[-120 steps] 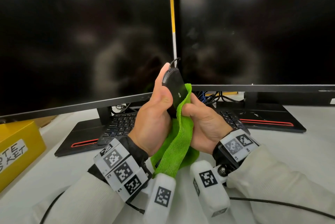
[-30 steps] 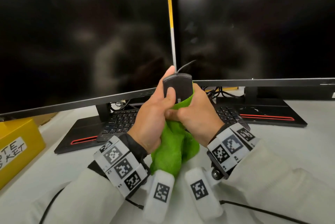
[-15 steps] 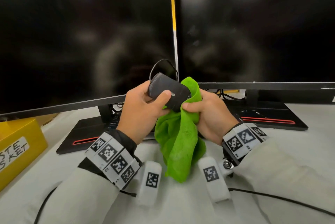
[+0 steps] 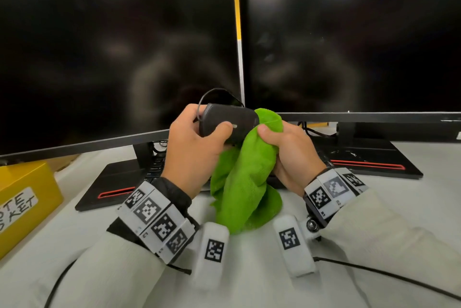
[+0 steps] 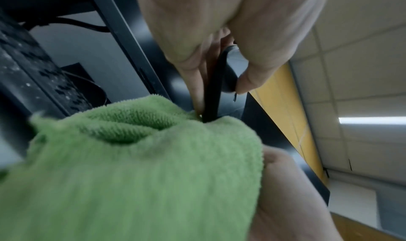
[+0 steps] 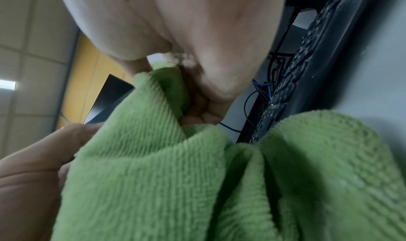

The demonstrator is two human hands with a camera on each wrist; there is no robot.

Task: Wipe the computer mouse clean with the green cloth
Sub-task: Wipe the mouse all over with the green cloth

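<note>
A dark grey wired computer mouse is held in the air, lying sideways, in front of the two monitors. My left hand grips it, thumb across its near face and fingers behind. In the left wrist view the mouse shows edge-on between thumb and fingers. My right hand grips the bunched green cloth, pressing its top fold against the mouse's right end. The rest of the cloth hangs down to the table. The right wrist view is mostly filled by the green cloth under my curled fingers.
Two dark monitors stand close behind my hands on black bases with red stripes. A black keyboard lies under them. A yellow box sits at the left edge. A black cable runs across the white table at the right.
The mouse has turned from upright to lying sideways. My right hand has moved the cloth from under the mouse to its right end; both hands keep their grips.
</note>
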